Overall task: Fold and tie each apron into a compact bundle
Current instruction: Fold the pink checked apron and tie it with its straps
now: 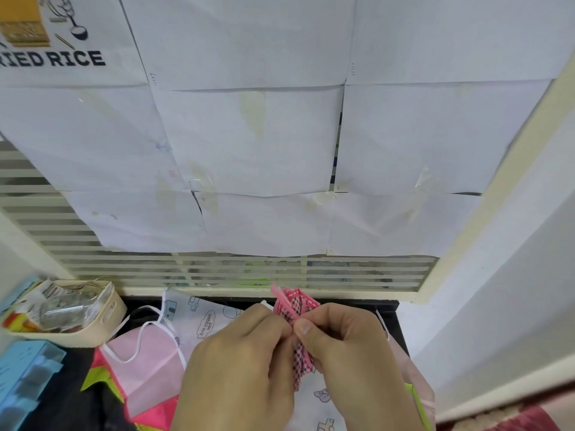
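A small pink checked apron bundle (295, 306) with a pink ribbon is held up above the dark table. My left hand (239, 362) and my right hand (345, 346) both pinch it, fingertips meeting at its middle. Its lower end (300, 365) hangs between my palms. Under my hands lies a white apron (199, 315) printed with small drawings. A pale pink apron (149, 362) with white strings lies to its left, over bright pink and green fabric (102, 381).
A cream basket (102, 325) of packets stands at the left on the black table (77, 399). A blue box (25, 377) sits at the near left. Behind is a slatted window covered with taped white paper sheets (255, 150). A white wall rises on the right.
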Demonstrator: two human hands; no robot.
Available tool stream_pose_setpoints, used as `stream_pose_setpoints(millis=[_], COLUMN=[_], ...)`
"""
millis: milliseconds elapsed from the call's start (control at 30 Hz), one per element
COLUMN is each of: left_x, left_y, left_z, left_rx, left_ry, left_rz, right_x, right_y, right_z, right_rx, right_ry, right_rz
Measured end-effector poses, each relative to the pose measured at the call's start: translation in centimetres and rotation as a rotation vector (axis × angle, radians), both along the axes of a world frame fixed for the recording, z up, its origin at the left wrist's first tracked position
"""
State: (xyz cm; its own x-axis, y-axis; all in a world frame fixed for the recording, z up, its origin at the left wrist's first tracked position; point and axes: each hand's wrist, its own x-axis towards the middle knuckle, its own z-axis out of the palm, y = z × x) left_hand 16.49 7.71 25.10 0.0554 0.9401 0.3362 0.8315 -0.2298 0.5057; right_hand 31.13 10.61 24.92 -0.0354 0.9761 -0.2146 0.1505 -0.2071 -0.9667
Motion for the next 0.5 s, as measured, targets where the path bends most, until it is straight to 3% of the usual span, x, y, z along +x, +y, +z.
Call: stream_pose_setpoints(millis=[167, 500], left_x=[-0.1, -1.1], left_y=[0.0, 0.3], left_z=[0.0, -0.1], left_rx=[0.006, 0.033], left_ry=[-0.092, -0.247], left_rz=[-0.053, 0.008], right_x=[0.1, 0.8], right_y=[-0.2, -0.7], right_z=[0.3, -0.1], right_rx=[0.032, 0.087], right_ry=[-0.077, -0.103], right_rz=[0.019, -0.145])
